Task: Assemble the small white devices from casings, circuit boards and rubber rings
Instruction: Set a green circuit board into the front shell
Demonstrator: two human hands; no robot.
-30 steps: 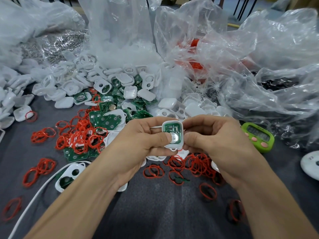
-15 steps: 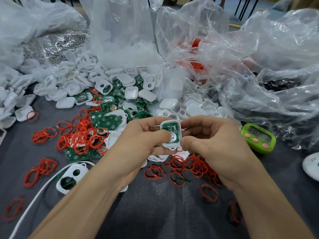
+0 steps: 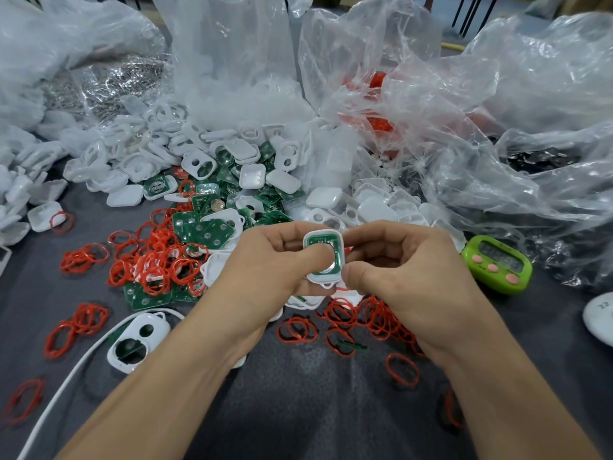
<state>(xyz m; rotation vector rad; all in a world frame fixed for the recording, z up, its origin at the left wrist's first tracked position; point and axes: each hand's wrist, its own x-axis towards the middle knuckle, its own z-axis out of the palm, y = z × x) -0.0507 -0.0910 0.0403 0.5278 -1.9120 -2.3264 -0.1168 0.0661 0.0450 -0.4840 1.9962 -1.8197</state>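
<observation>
Both hands hold one small white casing (image 3: 317, 236) with a green circuit board seated inside it, above the table's middle. My left hand (image 3: 268, 270) grips it from the left, thumb pressed across the board's face. My right hand (image 3: 404, 277) pinches its right edge between thumb and fingers. A heap of white casings (image 3: 252, 175) and green circuit boards (image 3: 205, 230) lies behind the hands. Red rubber rings (image 3: 156, 260) are scattered to the left, and more rubber rings (image 3: 365, 317) lie under my right hand.
Crumpled clear plastic bags (image 3: 464, 127) fill the back and right. A green timer (image 3: 497, 263) sits right of my hands. A white two-hole casing (image 3: 137, 341) and a white cable (image 3: 66, 376) lie at the front left. A round white object (image 3: 600, 318) is at the right edge.
My left thumb has slid further across the board's face, covering the round metal part that showed before. Both hands and the casing stay in about the same place.
</observation>
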